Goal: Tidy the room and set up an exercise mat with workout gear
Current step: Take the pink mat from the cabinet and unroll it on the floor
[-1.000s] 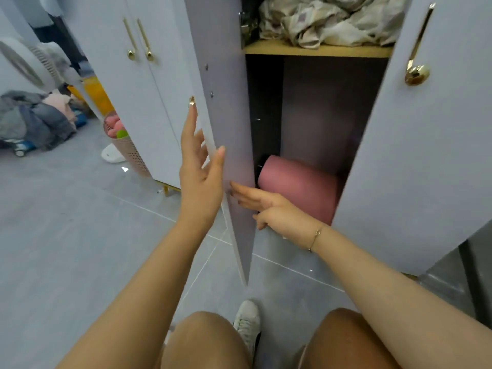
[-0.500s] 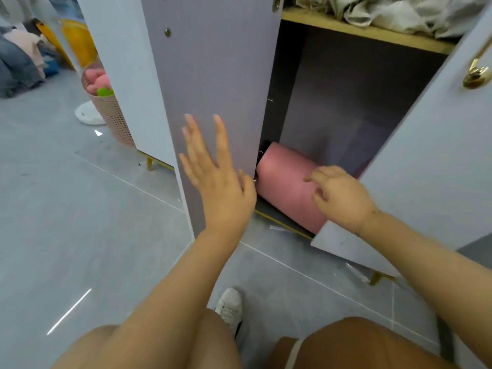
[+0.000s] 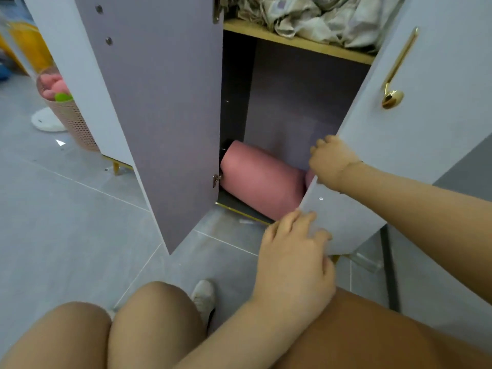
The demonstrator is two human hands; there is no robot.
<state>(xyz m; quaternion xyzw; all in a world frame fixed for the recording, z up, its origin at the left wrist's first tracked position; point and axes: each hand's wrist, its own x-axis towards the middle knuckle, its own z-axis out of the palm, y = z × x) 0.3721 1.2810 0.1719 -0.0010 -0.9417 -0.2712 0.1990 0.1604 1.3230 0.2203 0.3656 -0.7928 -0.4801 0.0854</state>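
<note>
Head view showed two hands at a wardrobe. The right hand (image 3: 331, 162) had its fingers (image 3: 319, 145) curled round the free edge of the right door (image 3: 426, 129), gripping it just above the rolled mat. The left hand (image 3: 292, 265) lay lower, its fingers (image 3: 300, 219) nearly straight and spread against the bottom corner of that same door, touching it without curling round it.

One pink exercise mat (image 3: 261, 179), rolled up, lay on its side on the wardrobe floor, in the lower compartment, between the two open doors; its right end was hidden behind the right door. The left door (image 3: 159, 115) stood wide open, showing its inner face with two small round fittings and two hinges. The right door carried one gold handle (image 3: 396, 73). One wooden shelf (image 3: 292, 42) ran above the mat's compartment, and crumpled pale bedding (image 3: 319, 17) was piled on it.

Both bare knees of the person and one white shoe (image 3: 203, 296) showed at the bottom. The floor (image 3: 66, 222) was of large grey tiles with thin pale joints. To the left stood one pink perforated basket (image 3: 72, 118) holding pink things and one green thing, with a white round object (image 3: 46, 121) on the floor just beside it. Something yellow (image 3: 29, 41) stood farther back, too blurred to tell.
</note>
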